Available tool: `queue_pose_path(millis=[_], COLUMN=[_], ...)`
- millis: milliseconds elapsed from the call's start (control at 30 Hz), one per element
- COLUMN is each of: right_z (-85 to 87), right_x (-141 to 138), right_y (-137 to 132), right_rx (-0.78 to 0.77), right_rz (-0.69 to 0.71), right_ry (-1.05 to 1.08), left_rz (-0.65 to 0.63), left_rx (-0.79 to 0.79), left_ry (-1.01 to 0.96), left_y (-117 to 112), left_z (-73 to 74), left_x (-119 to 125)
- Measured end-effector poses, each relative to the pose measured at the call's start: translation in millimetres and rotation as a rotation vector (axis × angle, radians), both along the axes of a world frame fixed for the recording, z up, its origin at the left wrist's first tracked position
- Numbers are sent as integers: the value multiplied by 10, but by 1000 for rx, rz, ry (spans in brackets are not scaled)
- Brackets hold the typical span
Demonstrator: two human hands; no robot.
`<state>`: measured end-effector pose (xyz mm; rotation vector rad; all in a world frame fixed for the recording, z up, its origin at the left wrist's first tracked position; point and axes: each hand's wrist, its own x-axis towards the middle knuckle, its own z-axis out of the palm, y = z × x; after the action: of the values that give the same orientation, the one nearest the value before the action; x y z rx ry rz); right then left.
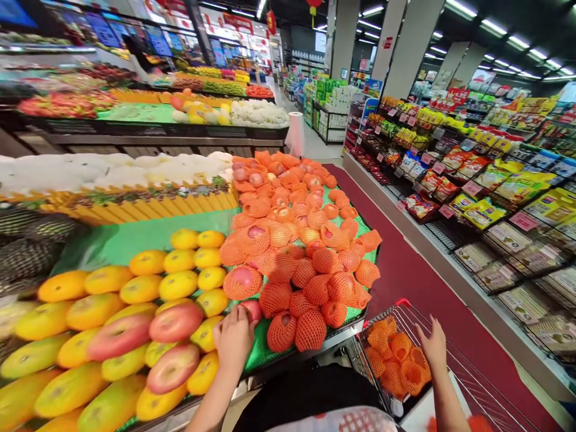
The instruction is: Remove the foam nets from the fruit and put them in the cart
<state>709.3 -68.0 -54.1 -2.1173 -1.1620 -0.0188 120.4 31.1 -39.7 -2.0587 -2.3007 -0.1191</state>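
My left hand [234, 339] is at the front of the fruit display, its fingers curled over a bare red apple [252, 310]. Left of it, several bare red apples [175, 321] lie on top of rows of yellow-orange citrus fruit [177, 284]. To its right, apples in orange foam nets [310, 329] are heaped on the green mat [263, 354]. My right hand [434, 347], fingers spread and holding nothing, hovers over the shopping cart [463, 354]. Loose orange foam nets [398, 357] fill a section of the cart beside that hand.
White-wrapped produce [112, 171] lies behind a low yellow fence [148, 204]. A bag roll [295, 133] stands beyond the display. Shelves of packaged snacks [468, 162] line the right side, along a dark red floor strip [405, 264].
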Motion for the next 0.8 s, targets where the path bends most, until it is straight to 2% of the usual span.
queue_pose_path(millis=[67,133,233,300,367,500,600,700,800], right_z=[131,334,687,877,995,1059,1043,1007,961], right_x=[-297,-708,-1410,-1830,-2163,-2588,-2785,-2932,-3066], right_y=[366,674,999,1127,1193,1171,1069,969,922], right_rx=[19,64,135,148,153,142,86,-46,-136], right_rz=[108,261,533,678,782,943,1096,1260,1403], right_ry=[-4,-27,-127,-210,-254,-212,-112,11,127], left_rz=[-28,-36,-80,-154,-155,-143,-110,-96,-155], left_rx=[9,48,105,41,-84,-181,-165,-17,235], left_ry=[-21,-62,-191,-300,-395,-536,-663,-736,-685], left_y=[13,-28,-168,-271,-349,-421,-450,-499,-570], left_z=[4,34,78,78,47,-95,-254,-386,-374], left_x=[-15,27,232,419,581,723,738,738,705])
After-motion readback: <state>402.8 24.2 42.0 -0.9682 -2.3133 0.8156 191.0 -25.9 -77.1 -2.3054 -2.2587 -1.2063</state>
